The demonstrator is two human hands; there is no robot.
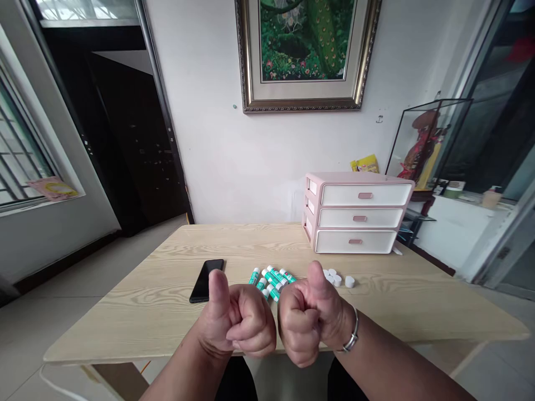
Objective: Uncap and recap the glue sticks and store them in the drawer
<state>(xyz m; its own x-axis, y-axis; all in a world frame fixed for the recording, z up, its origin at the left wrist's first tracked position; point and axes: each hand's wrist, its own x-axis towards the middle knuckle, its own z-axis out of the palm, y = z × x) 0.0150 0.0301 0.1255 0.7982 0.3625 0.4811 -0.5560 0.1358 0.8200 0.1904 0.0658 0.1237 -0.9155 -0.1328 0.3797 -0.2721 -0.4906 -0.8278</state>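
Observation:
My left hand (237, 317) is held up over the front edge of the table in a fist with the thumb pointing up. Close beside it, my right hand (311, 317) makes the same shape, with a silver bracelet (353, 336) on the wrist. Nothing shows in either fist. Just behind them lie several green-and-white tubes that look like glue sticks (273, 275), partly hidden by the hands. To their right is a group of small white caps (349, 282), some of them behind my right thumb. A black phone (206, 281) lies flat beyond my left hand.
A pink and white three-drawer box (361, 217) stands at the back right of the wooden table (137, 301), its drawers closed. A yellow packet (366, 164) shows behind its top. On the wall hangs a framed picture (305, 104). A glass case (426, 142) stands further right.

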